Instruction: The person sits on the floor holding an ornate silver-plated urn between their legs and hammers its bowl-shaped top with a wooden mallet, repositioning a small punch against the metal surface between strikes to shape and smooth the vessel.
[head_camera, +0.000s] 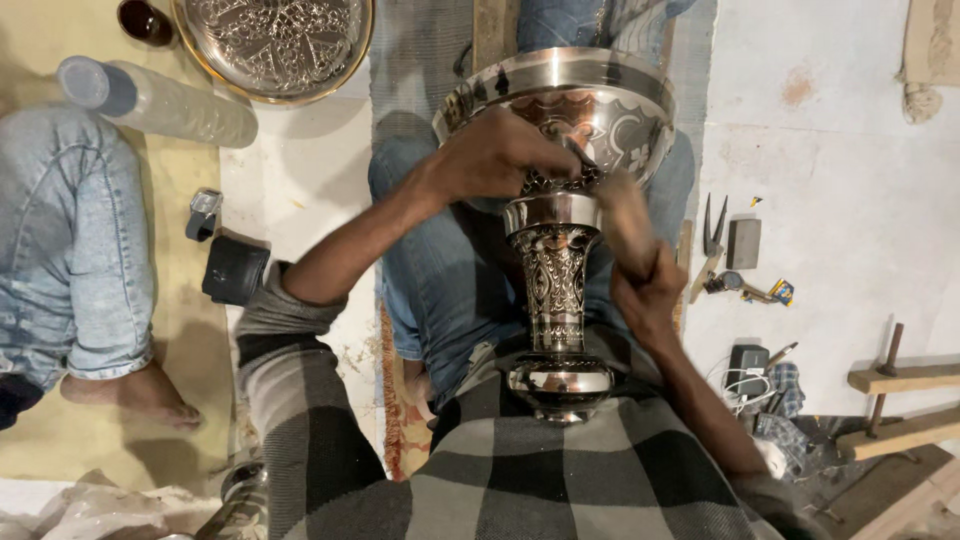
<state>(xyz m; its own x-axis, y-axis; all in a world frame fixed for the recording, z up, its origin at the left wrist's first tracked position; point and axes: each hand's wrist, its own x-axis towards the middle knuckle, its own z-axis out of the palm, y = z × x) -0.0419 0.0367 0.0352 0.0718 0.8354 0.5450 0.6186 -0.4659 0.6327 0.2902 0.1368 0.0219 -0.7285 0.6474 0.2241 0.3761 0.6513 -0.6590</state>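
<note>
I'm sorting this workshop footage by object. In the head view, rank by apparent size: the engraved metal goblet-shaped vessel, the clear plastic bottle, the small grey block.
1. Engraved silvery metal goblet-shaped vessel, though nearest the camera.
2. Clear plastic bottle.
3. Small grey rectangular block.

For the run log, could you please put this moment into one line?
left hand holds chisel on engraved metal vase | right hand grips wooden mallet, blurred | vase across lap
</note>
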